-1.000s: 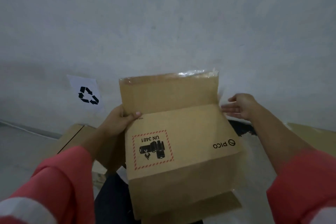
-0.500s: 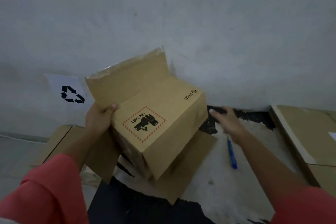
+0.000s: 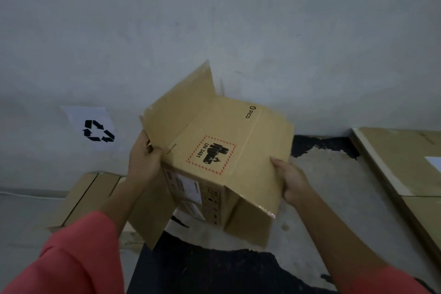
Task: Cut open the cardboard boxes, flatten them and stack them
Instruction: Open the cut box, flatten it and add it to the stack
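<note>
A brown cardboard box [image 3: 250, 148] with a red-dashed UN 3481 label and a PICO logo hangs tilted in the air in front of me. Its flaps stand open at the top and at the bottom. My left hand [image 3: 143, 160] grips the box's left edge at the fold of the raised flap. My right hand [image 3: 290, 181] holds the right side of the box, thumb on the upper face and fingers hidden underneath. A white shipping label shows on the side facing me.
Flattened cardboard [image 3: 88, 198] lies on the floor at the left under a paper recycling sign [image 3: 91, 130] on the grey wall. More flat cardboard [image 3: 403, 164] lies at the right. The floor [image 3: 334, 198] is worn concrete with black patches.
The right hand has come back from near the blue pen on the floor and taken hold of the box's right side. The box has turned and now hides the pen.
</note>
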